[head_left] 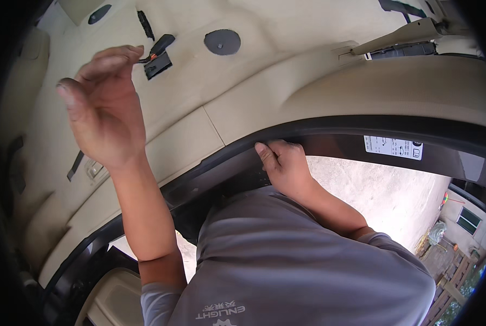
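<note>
My left hand (110, 103) is raised over the beige carpet-like lining of the car interior (264, 65). Its thumb stands apart from the bent fingers, and nothing shows in the palm. Close to its fingertips, a black plug with a bit of orange (160, 49) sits on a short dark lead by a rectangular cutout (158, 66). Whether the fingertips touch the lead, I cannot tell. Lower down, my right hand (286, 165) is closed at the edge of the black door seal (330, 126), thumb and forefinger against it; the other fingers are partly hidden.
Beige sill trim (186, 138) runs along the door opening. A round dark patch (222, 42) and a narrow slot (145, 25) mark the lining. A white label (393, 147) is stuck to the dark painted sill. Pale ground (373, 185) lies outside. A beige door panel (115, 299) stands lower left.
</note>
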Demonstrator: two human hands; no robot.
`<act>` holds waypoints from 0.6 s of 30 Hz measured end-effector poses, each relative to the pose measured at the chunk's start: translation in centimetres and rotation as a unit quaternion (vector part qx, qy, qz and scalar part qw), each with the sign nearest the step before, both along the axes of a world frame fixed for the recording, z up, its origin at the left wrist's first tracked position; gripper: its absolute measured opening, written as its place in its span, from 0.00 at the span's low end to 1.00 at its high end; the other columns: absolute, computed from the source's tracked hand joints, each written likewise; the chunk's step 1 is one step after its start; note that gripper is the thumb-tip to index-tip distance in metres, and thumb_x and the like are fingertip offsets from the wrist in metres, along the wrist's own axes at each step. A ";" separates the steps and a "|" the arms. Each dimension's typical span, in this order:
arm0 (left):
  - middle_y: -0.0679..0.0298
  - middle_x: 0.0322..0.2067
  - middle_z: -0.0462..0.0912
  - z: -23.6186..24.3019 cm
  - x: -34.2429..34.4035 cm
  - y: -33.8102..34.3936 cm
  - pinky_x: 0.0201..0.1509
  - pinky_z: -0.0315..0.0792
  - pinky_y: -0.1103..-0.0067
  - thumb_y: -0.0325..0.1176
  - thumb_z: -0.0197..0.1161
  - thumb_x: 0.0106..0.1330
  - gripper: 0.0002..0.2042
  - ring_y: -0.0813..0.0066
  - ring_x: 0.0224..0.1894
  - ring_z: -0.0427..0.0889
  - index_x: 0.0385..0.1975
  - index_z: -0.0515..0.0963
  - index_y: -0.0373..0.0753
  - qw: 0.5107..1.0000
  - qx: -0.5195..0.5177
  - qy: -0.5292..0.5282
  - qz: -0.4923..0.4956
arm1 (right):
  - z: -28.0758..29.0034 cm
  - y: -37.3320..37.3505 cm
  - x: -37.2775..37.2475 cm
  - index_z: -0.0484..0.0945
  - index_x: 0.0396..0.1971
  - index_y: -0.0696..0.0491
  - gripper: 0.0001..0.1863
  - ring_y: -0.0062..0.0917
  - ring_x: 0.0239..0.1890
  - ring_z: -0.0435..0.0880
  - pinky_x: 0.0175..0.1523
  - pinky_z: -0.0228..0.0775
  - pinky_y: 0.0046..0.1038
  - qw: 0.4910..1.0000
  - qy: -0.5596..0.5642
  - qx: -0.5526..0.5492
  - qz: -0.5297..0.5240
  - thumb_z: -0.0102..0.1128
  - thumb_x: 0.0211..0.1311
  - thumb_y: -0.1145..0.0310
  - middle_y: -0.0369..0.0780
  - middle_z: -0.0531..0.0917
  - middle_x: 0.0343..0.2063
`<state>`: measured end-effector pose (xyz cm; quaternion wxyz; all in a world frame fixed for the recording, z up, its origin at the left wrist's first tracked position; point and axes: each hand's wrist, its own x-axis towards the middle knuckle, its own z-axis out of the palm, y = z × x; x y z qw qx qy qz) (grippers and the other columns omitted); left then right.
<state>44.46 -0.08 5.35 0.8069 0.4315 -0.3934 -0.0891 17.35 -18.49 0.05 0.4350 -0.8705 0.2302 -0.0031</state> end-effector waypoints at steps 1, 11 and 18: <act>0.52 0.43 0.82 2.9 1.8 -0.4 0.66 0.67 0.61 0.61 0.46 0.78 0.33 0.53 0.51 0.78 0.45 0.85 0.34 0.999 -0.035 -0.008 -0.026 | 0.3 -0.1 -0.7 0.77 0.25 0.63 0.18 0.29 0.16 0.70 0.25 0.66 0.30 1.000 -0.018 0.022 0.006 0.62 0.75 0.66 0.48 0.74 0.16; 0.68 0.11 0.59 -8.3 -7.2 -12.7 0.24 0.54 0.75 0.51 0.53 0.77 0.28 0.74 0.17 0.57 0.13 0.62 0.46 0.944 -0.004 0.329 0.013 | 1.3 -1.0 -9.0 0.77 0.30 0.59 0.10 0.49 0.24 0.81 0.29 0.71 0.39 0.994 0.028 0.072 0.083 0.64 0.69 0.70 0.52 0.79 0.23; 0.58 0.29 0.81 -7.1 -8.5 -5.7 0.37 0.73 0.72 0.38 0.67 0.71 0.13 0.64 0.30 0.77 0.30 0.80 0.34 0.945 0.228 0.098 0.212 | 1.4 -0.1 -3.2 0.77 0.33 0.59 0.06 0.50 0.29 0.82 0.33 0.73 0.46 0.968 -0.113 -0.047 0.218 0.63 0.67 0.71 0.52 0.80 0.25</act>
